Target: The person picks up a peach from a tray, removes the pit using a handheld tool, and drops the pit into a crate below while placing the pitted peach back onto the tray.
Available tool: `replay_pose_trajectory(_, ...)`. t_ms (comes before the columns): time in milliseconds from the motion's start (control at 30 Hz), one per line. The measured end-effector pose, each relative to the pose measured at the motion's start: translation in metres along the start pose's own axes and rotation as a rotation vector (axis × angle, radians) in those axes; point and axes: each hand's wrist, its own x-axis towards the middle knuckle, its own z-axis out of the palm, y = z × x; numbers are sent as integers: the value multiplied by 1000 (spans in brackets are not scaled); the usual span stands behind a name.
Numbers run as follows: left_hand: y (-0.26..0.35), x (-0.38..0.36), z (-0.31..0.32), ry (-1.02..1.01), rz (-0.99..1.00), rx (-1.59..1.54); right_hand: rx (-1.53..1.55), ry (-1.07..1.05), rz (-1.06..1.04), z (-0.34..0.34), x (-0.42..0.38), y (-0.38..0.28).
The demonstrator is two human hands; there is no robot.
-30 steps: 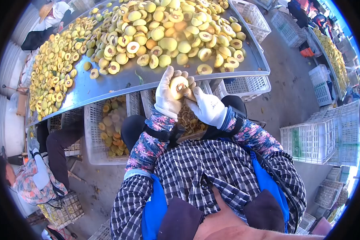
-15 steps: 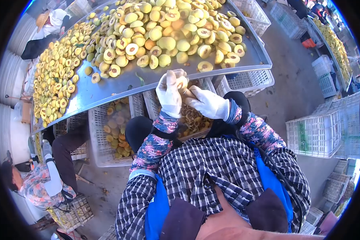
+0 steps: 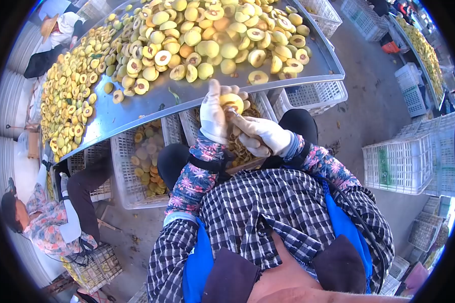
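Left hand (image 3: 215, 113) curled around 1 halved fruit (image 3: 231, 103), right hand (image 3: 263, 134) narrowly closed beside it.

Right side: white plastic crate (image 3: 397, 164) with a green mark on its face, on the grey floor (image 3: 346, 146). Bluish crates (image 3: 445, 151) right behind it. Smaller worn crate (image 3: 423, 232) below those in view, pink item (image 3: 417, 276) near the bottom edge, too blurred to ID. Upper right: second table (image 3: 420, 53) with yellow fruit spread on it, white crate (image 3: 411, 91) near it, orange-red item (image 3: 390, 47), crate (image 3: 361, 20) further up. Left: co-worker (image 3: 50, 224) in floral top, slatted crate (image 3: 93, 267) just below. Top left: another person (image 3: 63, 28), straw hat (image 3: 48, 26), white top.
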Motion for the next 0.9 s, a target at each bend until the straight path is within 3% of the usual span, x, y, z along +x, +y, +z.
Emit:
replay_pose_trajectory(67, 2, 11, -12, 131, -63, -417, -56, -4, -65, 5, -7, 4)
replay_pose_trajectory(100, 14, 11, -15, 273, -19, -403, -112, -12, -132, 4, -9, 3)
replay_pose_trajectory(167, 39, 6, -43, 194, 122, -225, -293, -52, -207, -24, -7, 10)
replay_pose_trajectory(233, 81, -10, -70, 236, 249, 272, -957, 48, -326, -43, -4, 25)
replay_pose_trajectory(267, 99, -9, -104, 282, 190, 547, -1286, 132, -101, -28, -14, 9)
replay_pose_trajectory(300, 117, -9, -120, 325, 126, 823, -1340, 102, -99, -34, -18, 16)
replay_pose_trajectory(367, 146, -14, -127, 435, 51, 1836, -1449, 121, -89, -45, -18, 31)
replay_pose_trajectory(400, 146, -9, -130, 533, 80, 1951, -1453, 99, -37, -47, -15, 35)
replay_pose_trajectory(433, 145, 8, -149, 445, 171, 1915, -1457, 79, 14, -47, -11, 36)
replay_pose_trajectory(567, 123, 97, -142, 232, 207, 1800, -1470, 83, 74, -24, -7, 19)
replay_pose_trajectory(700, 88, 166, -132, 346, -145, 1981, -1491, 85, 131, -26, -7, 21)
replay_pose_trajectory(767, 88, 181, -128, 185, -317, 1958, -1477, 88, 108, -30, -11, 24)
replay_pose_trajectory(833, 81, 177, -128, 184, -90, 1916, -1463, 100, 109, -30, -12, 25)
replay_pose_trajectory(900, 79, 183, -140, 182, -75, 1589, -1459, 104, 83, -27, -12, 23)
